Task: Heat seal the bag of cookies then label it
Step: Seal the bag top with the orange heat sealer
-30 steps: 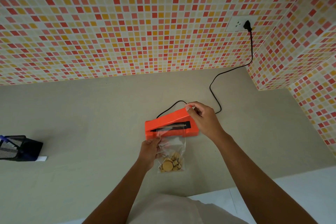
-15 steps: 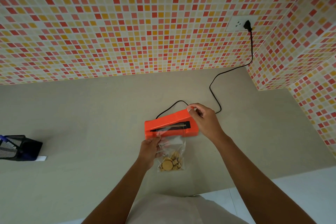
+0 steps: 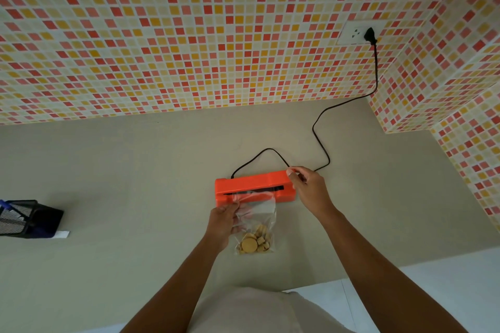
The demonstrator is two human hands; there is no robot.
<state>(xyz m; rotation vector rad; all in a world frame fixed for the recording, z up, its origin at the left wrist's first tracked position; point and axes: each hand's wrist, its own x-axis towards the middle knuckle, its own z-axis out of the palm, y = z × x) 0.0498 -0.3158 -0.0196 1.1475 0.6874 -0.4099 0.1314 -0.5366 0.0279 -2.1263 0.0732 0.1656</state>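
Observation:
An orange heat sealer (image 3: 251, 182) lies on the beige counter (image 3: 135, 176), its lid nearly down. A clear plastic bag (image 3: 257, 213) with several round cookies (image 3: 253, 243) at its bottom lies in front of it, its open top tucked into the sealer's black slot. My left hand (image 3: 223, 224) pinches the bag's left edge just below the sealer. My right hand (image 3: 307, 188) grips the right end of the sealer's lid with thumb and fingers.
The sealer's black cord (image 3: 322, 132) runs across the counter up to a wall socket (image 3: 357, 34) on the tiled wall. A black mesh pen holder (image 3: 24, 217) stands at the far left with a white slip of paper (image 3: 62, 234) beside it.
The sealer's lid has come down from a raised tilt to nearly flat over the bag's top under my right hand. My left hand keeps its hold on the bag.

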